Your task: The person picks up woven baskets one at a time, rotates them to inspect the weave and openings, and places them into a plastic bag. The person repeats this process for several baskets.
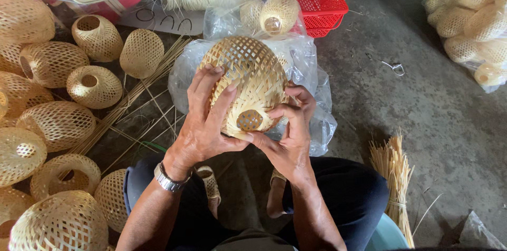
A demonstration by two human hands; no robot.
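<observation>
Clear plastic bags (311, 71) of woven shades; white sign (163, 19) behind.

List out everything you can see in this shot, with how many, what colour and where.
woven basket: one, pale straw, centre, held in both hands
loose woven baskets: about a dozen, pale straw, spread over the floor at left
clear plastic bag: one, under and behind the held basket, a few baskets inside
bagged baskets: one heap, pale straw, top right
red plastic basket: one, top centre
thin strips: many, straw, loose on the floor at left
bundle of sticks: one, straw, lower right
floor: grey concrete
wristwatch: one, silver, left wrist
left hand: grips the basket's left side
right hand: fingers at the basket's small opening
</observation>
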